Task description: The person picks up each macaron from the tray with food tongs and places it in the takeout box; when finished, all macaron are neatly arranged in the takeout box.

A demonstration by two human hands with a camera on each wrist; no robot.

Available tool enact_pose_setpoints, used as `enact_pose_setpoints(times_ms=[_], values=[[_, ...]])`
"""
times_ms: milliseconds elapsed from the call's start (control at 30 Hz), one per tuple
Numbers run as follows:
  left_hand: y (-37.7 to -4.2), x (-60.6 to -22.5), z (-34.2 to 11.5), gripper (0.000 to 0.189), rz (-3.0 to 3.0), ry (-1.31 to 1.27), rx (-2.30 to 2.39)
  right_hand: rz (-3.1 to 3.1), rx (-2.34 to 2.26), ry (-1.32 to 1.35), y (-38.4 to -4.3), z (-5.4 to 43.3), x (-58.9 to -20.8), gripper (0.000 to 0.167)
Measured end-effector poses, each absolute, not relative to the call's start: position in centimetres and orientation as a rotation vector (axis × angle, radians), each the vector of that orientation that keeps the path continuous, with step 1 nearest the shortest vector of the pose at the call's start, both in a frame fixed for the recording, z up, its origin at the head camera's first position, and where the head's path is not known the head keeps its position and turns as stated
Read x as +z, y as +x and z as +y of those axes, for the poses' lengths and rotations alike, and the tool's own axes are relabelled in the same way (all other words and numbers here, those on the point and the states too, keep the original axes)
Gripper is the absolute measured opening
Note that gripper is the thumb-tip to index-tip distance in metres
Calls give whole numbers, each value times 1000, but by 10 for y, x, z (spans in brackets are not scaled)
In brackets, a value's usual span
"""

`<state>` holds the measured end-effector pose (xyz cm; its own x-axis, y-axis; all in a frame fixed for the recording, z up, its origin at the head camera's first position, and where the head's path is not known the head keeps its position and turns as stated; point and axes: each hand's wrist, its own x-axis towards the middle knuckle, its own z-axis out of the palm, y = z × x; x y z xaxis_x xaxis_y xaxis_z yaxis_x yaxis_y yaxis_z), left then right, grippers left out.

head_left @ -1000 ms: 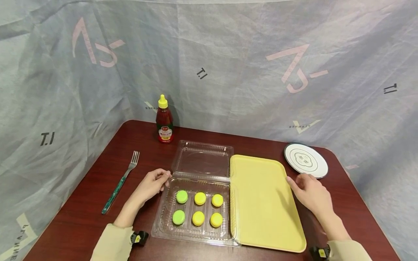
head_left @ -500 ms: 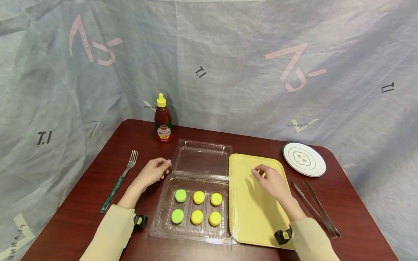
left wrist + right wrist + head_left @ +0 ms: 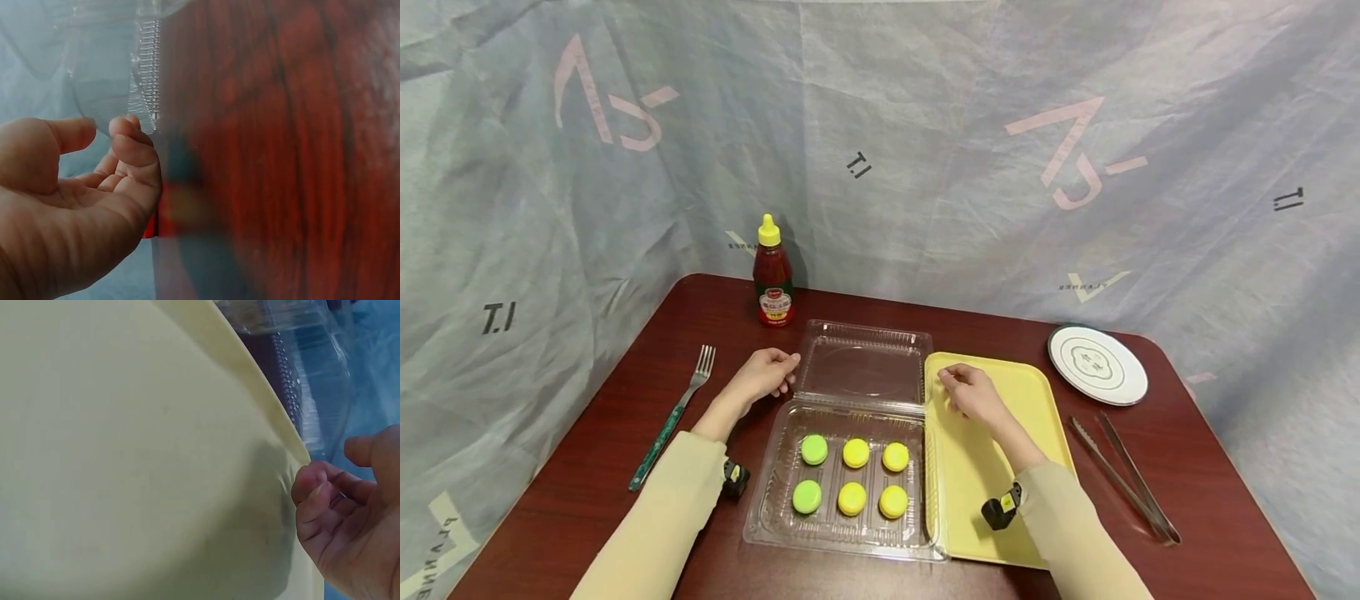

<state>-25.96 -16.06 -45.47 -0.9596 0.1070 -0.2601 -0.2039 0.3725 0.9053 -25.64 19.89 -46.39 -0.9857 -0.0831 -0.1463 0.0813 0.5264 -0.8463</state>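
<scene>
A hinged clear plastic container stands with its lid (image 3: 861, 364) laid back and its base (image 3: 842, 543) towards the person. In the base are green macarons (image 3: 807, 497) and yellow macarons (image 3: 852, 499). My left hand (image 3: 767, 372) is beside the lid's left edge, fingers loosely bent; in the left wrist view the thumb and fingers stand apart, with the lid behind them. Over the yellow tray (image 3: 1033, 400) my right hand (image 3: 972, 392) hovers close to the lid's right edge. Its thumb is apart from the bent fingers (image 3: 312, 500), and it holds nothing.
Metal tongs (image 3: 1127, 483) lie right of the tray, below a white plate (image 3: 1097, 365). A fork (image 3: 672, 421) with a green handle lies at the left. The sauce bottle (image 3: 772, 283) stands at the back, before a grey cloth (image 3: 925, 167).
My right hand has moved left from the tray's right edge to near the lid, uncovering the tongs. My left hand has moved slightly farther back, along the lid's left side.
</scene>
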Motion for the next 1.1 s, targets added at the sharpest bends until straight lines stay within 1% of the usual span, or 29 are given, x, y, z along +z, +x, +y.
enact_pose_setpoints(times_ms=[267,400,700,900,1100], values=[[-266,-458,-160,27,2293,-172,1684,2540,-1588,45,-262,187,-464,25],[-266,-455,-159,26,2296,-192,1702,2516,-1633,49,-262,184,-462,23],[-262,-443,-162,24,2357,-135,1760,2510,-1721,19,-262,185,-452,21],[-258,-433,-168,26,2351,-61,1820,2544,-1738,-10,-257,184,-433,21],[-251,-425,-172,21,2261,5,1938,2497,-1792,-97,-246,188,-414,17]])
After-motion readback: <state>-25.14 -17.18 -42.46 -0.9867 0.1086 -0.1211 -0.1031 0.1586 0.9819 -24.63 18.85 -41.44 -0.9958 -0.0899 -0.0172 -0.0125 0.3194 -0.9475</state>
